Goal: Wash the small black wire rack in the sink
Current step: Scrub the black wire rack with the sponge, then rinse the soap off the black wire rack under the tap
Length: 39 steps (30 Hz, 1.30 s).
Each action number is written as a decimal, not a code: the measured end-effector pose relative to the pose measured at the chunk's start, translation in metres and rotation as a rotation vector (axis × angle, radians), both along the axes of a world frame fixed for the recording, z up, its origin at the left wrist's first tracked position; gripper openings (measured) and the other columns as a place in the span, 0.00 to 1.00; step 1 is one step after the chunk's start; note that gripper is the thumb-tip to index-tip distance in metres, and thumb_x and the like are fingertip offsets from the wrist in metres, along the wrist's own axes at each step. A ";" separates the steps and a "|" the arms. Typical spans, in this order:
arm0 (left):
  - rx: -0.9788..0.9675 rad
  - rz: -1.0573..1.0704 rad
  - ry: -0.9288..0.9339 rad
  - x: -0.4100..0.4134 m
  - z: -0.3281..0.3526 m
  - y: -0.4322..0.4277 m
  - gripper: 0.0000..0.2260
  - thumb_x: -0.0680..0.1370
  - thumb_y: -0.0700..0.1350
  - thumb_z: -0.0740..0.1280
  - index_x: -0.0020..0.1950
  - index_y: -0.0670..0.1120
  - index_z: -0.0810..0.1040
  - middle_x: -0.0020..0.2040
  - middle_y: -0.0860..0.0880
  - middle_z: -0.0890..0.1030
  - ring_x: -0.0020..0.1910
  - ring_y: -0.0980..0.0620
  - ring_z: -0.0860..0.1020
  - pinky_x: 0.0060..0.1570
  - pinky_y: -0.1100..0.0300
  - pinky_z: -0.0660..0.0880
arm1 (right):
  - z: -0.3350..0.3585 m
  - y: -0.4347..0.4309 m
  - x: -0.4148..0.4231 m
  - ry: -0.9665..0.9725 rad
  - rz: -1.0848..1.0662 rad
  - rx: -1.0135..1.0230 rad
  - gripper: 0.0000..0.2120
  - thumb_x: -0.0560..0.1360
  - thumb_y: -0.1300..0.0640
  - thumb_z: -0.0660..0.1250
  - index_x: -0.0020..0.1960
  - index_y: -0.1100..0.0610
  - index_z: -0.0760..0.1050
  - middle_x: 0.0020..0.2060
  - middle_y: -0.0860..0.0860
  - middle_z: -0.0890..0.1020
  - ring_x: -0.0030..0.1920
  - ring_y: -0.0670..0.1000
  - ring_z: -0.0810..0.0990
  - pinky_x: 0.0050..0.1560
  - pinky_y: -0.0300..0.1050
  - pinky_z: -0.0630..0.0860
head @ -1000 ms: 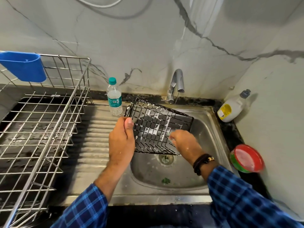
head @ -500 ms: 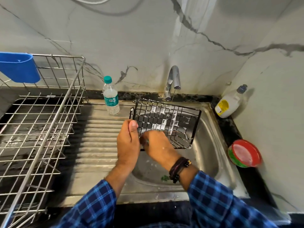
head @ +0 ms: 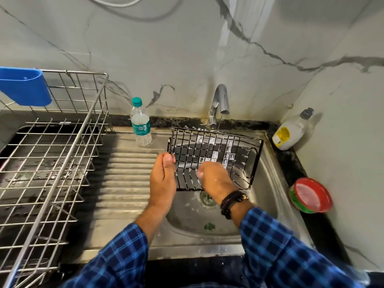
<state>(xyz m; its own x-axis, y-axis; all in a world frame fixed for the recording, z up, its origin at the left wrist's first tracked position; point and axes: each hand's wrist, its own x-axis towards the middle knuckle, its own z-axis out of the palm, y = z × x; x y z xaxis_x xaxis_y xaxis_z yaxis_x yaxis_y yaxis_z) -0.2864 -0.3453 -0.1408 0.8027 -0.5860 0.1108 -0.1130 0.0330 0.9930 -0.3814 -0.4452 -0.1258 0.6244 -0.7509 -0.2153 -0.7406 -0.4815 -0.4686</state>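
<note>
Both hands are on the rack [head: 216,154], which I see held tilted over the sink [head: 268,183], foam on its wires. My left hand [head: 163,179] grips its left edge, thumb on top. The right hand [head: 214,179] lies soapy against the wires, too blurred to tell whether it grasps anything. Tap [head: 220,100] behind, bottle [head: 140,123] off left.

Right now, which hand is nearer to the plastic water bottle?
The left hand. It grips the left edge of the black wire rack, in front of the water bottle and slightly to its right. The right hand is farther right, on the rack's wires above the sink.
</note>
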 end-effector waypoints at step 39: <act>0.062 0.064 0.233 0.002 -0.036 -0.017 0.15 0.87 0.51 0.53 0.45 0.48 0.73 0.39 0.51 0.68 0.37 0.56 0.67 0.42 0.60 0.66 | 0.009 -0.104 -0.206 -0.312 -0.556 -0.297 0.08 0.77 0.62 0.68 0.54 0.55 0.81 0.49 0.53 0.84 0.47 0.53 0.80 0.49 0.38 0.69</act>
